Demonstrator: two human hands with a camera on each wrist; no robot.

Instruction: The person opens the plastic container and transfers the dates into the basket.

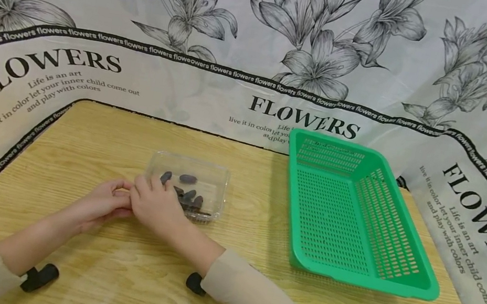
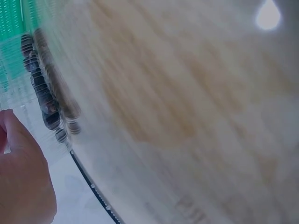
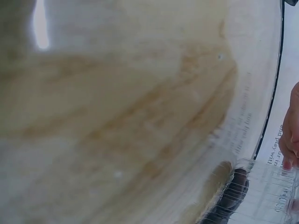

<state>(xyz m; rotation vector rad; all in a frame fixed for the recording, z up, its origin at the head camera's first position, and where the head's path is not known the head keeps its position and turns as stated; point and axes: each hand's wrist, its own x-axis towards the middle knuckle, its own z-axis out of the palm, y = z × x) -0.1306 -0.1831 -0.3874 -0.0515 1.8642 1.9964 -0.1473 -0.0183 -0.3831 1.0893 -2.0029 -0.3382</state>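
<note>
The left hand [image 1: 104, 201] and right hand [image 1: 158, 205] meet just left of a clear plastic box [image 1: 215, 187], their fingertips close together or touching; the fingers are bent, but whether they pinch anything between them I cannot tell; the right hand covers the box's near left corner in the head view, and contact with it is unclear. The box sits on a wood-grain table [image 1: 252, 217], left of its middle; inside lie several dark, oblong pieces [image 1: 188, 179], some grouped along the near side, one apart farther back; both wrist views show dark pieces through the box's ribbed wall, though blurred. Well to the right stands a green mesh basket [image 1: 338, 220]; beige sleeves [image 1: 259, 293] cover the forearms, with a black fitting [image 1: 41, 278] beside the left one; a flower-printed cloth [image 1: 213, 99] hangs behind the table.
</note>
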